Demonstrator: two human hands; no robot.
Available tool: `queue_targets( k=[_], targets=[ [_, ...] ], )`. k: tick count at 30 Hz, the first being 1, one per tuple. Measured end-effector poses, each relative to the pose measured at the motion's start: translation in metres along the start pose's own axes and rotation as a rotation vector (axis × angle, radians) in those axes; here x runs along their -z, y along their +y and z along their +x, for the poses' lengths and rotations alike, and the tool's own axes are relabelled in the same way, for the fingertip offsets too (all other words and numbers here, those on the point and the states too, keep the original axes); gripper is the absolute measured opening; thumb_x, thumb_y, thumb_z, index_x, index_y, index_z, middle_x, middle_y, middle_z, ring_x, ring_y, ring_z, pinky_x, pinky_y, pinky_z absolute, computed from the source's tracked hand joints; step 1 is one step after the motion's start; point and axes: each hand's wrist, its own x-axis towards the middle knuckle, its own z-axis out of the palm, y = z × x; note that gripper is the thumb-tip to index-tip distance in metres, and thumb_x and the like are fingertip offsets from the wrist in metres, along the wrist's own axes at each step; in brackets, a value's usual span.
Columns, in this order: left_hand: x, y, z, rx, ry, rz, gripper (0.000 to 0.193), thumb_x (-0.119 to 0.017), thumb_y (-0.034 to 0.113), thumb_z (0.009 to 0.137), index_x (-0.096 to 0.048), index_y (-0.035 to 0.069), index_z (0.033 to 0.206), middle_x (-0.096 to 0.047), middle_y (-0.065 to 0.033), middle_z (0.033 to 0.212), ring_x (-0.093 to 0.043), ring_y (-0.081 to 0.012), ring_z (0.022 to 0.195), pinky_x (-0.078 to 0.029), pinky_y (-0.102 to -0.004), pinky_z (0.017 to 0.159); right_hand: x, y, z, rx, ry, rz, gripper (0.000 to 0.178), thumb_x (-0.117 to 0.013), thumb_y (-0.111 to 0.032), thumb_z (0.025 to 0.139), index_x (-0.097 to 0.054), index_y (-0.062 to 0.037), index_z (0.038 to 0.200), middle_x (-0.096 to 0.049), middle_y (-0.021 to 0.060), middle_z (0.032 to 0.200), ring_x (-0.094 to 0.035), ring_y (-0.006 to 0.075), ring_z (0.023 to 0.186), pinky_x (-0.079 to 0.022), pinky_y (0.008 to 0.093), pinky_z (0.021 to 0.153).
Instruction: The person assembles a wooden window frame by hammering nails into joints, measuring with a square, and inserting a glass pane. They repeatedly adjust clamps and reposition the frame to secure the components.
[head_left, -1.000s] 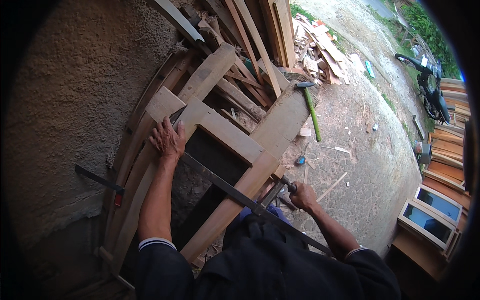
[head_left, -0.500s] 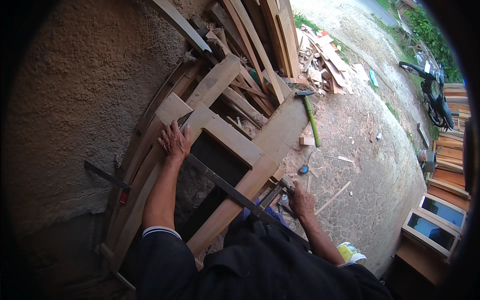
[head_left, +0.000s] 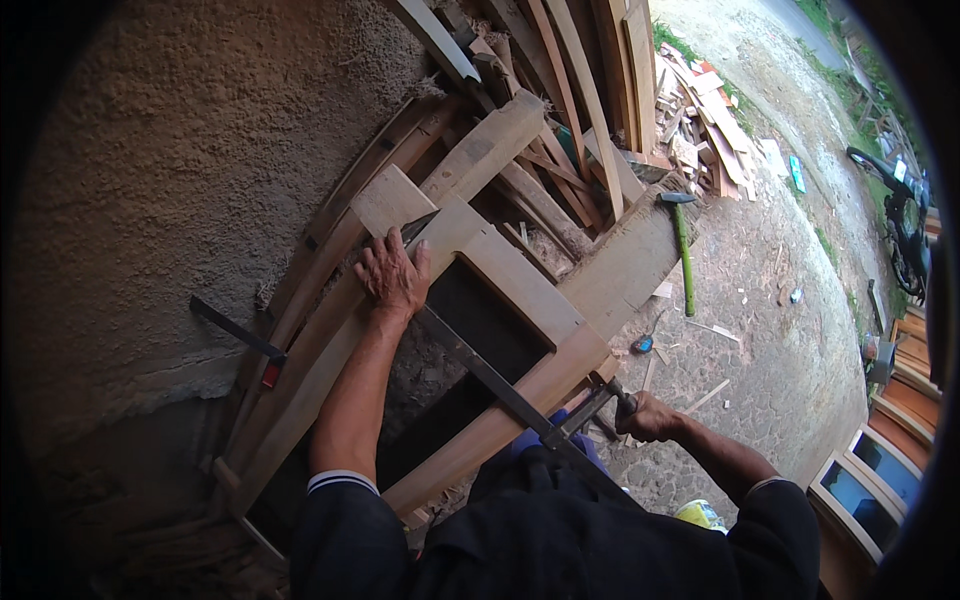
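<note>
A wooden frame with a rectangular opening stands in front of me. A long steel bar clamp spans it diagonally, its screw end close to my body at the frame's right edge. My right hand is closed around the clamp's handle. My left hand lies on the frame's upper left corner with fingers spread, beside the clamp's far jaw. Whether the left palm also touches the bar is hidden.
A green-handled hammer lies on a wide board beyond the frame. A small blue-and-black object and wood scraps are on the ground. A dark metal bar juts out by the rough wall. Planks lean at the back.
The scene has shifted rightward and slightly down in view. My right forearm has swung outward, with the hand turned on the clamp handle. My left hand stays on the frame corner.
</note>
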Motion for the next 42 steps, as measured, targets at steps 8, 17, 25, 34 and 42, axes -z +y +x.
queue_targets(
  k=[8, 17, 25, 34, 42],
  targets=[
    [-0.004, 0.001, 0.001, 0.02, -0.005, 0.045, 0.059, -0.046, 0.055, 0.101, -0.051, 0.012, 0.141, -0.058, -0.0187, 0.132, -0.053, -0.0389, 0.123, -0.037, -0.0552, 0.102, 0.041, -0.012, -0.007, 0.613, 0.799, -0.392, 0.057, -0.065, -0.05, 0.094, -0.062, -0.0081, 0.133, -0.066, 0.018, 0.102, -0.062, 0.0329, 0.106, -0.049, 0.0436, 0.094],
    [-0.003, 0.001, 0.003, 0.019, -0.008, 0.037, 0.062, -0.044, 0.058, 0.101, -0.051, 0.011, 0.142, -0.059, -0.0178, 0.134, -0.053, -0.0382, 0.125, -0.038, -0.0551, 0.102, 0.141, -0.075, 0.085, 0.373, 1.233, -0.25, 0.042, -0.06, -0.031, 0.099, -0.053, -0.0052, 0.131, -0.063, 0.028, 0.116, -0.062, 0.0481, 0.108, -0.051, 0.0559, 0.091],
    [-0.002, 0.0, 0.003, 0.002, -0.015, 0.047, 0.062, -0.044, 0.057, 0.101, -0.05, 0.011, 0.143, -0.058, -0.018, 0.137, -0.053, -0.0372, 0.127, -0.039, -0.0537, 0.103, 0.016, -0.028, -0.006, 0.712, 1.015, 0.499, 0.034, -0.053, -0.025, 0.107, -0.052, -0.0037, 0.134, -0.052, 0.001, 0.072, -0.052, 0.0072, 0.061, -0.043, 0.0253, 0.05],
    [-0.013, -0.004, 0.005, 0.016, -0.004, 0.049, 0.062, -0.043, 0.057, 0.102, -0.049, 0.013, 0.145, -0.057, -0.0172, 0.138, -0.052, -0.0375, 0.129, -0.038, -0.0559, 0.103, -0.136, 0.01, -0.028, 0.639, 0.757, 0.893, 0.052, -0.043, -0.021, 0.109, -0.028, -0.0163, 0.159, -0.052, -0.0004, 0.079, -0.043, 0.0046, 0.047, -0.038, 0.0212, 0.037],
    [-0.008, -0.001, 0.006, 0.012, 0.001, 0.074, 0.059, -0.044, 0.057, 0.102, -0.051, 0.013, 0.141, -0.059, -0.0176, 0.135, -0.053, -0.0377, 0.128, -0.04, -0.0567, 0.102, -0.164, 0.003, -0.021, 0.646, 0.702, 1.034, 0.06, -0.041, -0.018, 0.11, -0.017, -0.0254, 0.164, -0.054, 0.0021, 0.084, -0.043, 0.0053, 0.048, -0.043, 0.0224, 0.04]
  ],
)
